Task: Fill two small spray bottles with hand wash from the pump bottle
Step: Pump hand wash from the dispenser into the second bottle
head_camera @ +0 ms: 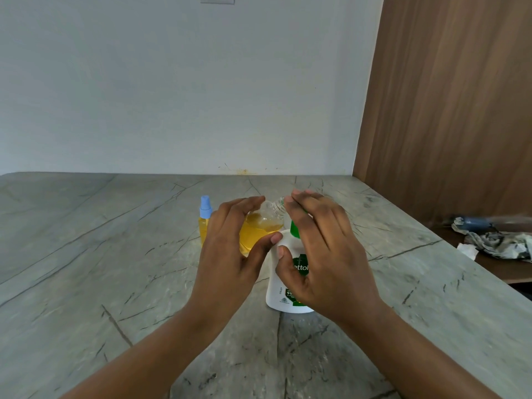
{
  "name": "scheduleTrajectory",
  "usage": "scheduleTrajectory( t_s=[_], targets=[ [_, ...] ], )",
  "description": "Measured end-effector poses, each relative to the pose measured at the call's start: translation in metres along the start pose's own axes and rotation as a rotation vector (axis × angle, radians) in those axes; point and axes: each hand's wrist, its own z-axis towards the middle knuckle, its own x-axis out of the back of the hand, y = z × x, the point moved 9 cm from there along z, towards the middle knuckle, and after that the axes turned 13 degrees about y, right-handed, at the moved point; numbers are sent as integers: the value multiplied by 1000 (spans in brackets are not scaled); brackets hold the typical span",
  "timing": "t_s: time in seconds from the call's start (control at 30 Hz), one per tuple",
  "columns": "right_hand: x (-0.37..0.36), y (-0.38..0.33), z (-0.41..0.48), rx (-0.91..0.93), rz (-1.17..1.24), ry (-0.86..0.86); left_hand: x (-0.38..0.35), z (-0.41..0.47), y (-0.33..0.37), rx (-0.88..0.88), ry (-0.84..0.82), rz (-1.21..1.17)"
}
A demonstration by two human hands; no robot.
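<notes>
My left hand [230,249] is wrapped around a clear uncapped bottle [259,228] half full of yellow liquid, tilted with its threaded neck up and to the right. The white pump bottle [277,289], with a green label and a green pump [294,228], stands upright on the counter right in front of me. My right hand [319,254] is spread in front of it, thumb resting on its white front, fingers straight and reaching past the pump. A small spray bottle [203,226] with a pale blue cap and yellow liquid stands upright just left of my left hand.
The grey marble counter [115,269] runs back to a white wall. A wooden panel [446,110] rises at the right. Beyond the counter's right edge, a crumpled cloth [501,244] lies on a lower dark surface.
</notes>
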Motion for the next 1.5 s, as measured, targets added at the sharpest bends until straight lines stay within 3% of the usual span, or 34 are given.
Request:
scheduleTrajectory(
  t_s=[0.73, 1.17, 1.5],
  targets=[
    [12, 1, 14, -32, 18, -13, 4, 4, 5, 10, 8, -17],
    [7, -3, 12, 64, -87, -19, 3, 5, 4, 11, 12, 7],
    [-1, -3, 0, -12, -31, -35, 0, 0, -1, 11, -6, 4]
  ],
)
